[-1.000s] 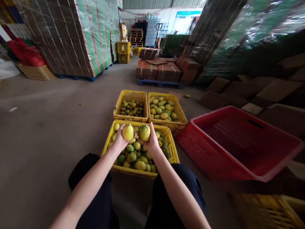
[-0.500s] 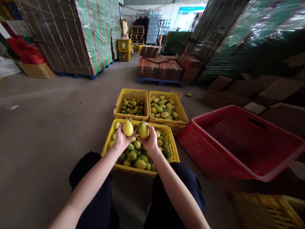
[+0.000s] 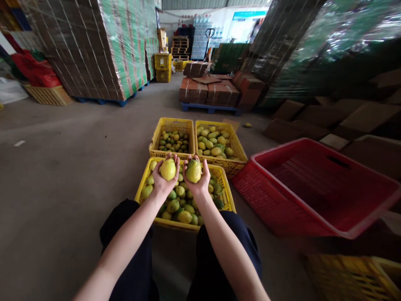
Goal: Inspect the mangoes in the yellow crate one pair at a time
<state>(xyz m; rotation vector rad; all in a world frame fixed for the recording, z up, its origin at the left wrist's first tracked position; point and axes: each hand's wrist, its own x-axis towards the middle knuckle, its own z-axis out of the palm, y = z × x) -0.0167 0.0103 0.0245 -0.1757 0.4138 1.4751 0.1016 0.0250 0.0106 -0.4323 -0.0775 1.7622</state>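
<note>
L hand (image 3: 161,183) palm-up, fingers cupped round yellow fruit (image 3: 168,169); R hand (image 3: 202,183) same w/ greener fruit (image 3: 193,171), prob. so neither rolls off. Both held over near crate (image 3: 228,190), so a drop'd likely land there. Far L crate (image 3: 161,154) sits just beyond, prob. for reach.

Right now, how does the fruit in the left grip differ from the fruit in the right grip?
The left fruit is mostly yellow; the right fruit carries much green. The left fruit looks evenly coloured, while the right fruit looks blotchy. Both are held above the front yellow crate.
</note>
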